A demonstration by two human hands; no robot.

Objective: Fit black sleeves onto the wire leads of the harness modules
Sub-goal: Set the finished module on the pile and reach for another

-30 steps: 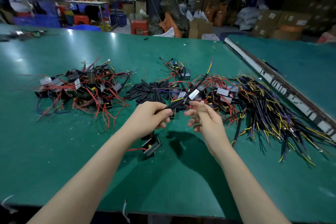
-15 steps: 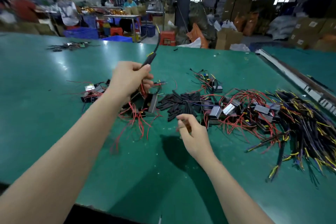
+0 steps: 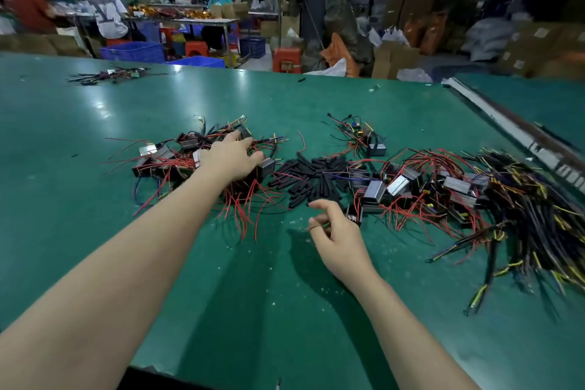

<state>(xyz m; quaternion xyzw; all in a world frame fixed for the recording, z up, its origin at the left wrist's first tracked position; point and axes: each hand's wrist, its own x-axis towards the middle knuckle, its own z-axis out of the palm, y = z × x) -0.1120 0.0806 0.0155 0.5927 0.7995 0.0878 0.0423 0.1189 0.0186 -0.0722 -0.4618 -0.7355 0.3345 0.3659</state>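
Head view: rest spread left hand (image 3: 232, 158) on sleeved module pile (image 3: 190, 158); with right hand (image 3: 338, 233), fingers loosely curled, apparently empty, select next unsleeved module (image 3: 375, 191), then black sleeves (image 3: 308, 176).

Place: factory assembly workshop
Work surface: long green counter (image 3: 95, 142) heaped with wired modules (image 3: 196, 155)
Upper left: workers (image 3: 107, 9) at benches, blue crates (image 3: 133, 51)
Upper right: stacked cardboard boxes (image 3: 538, 47), sacks
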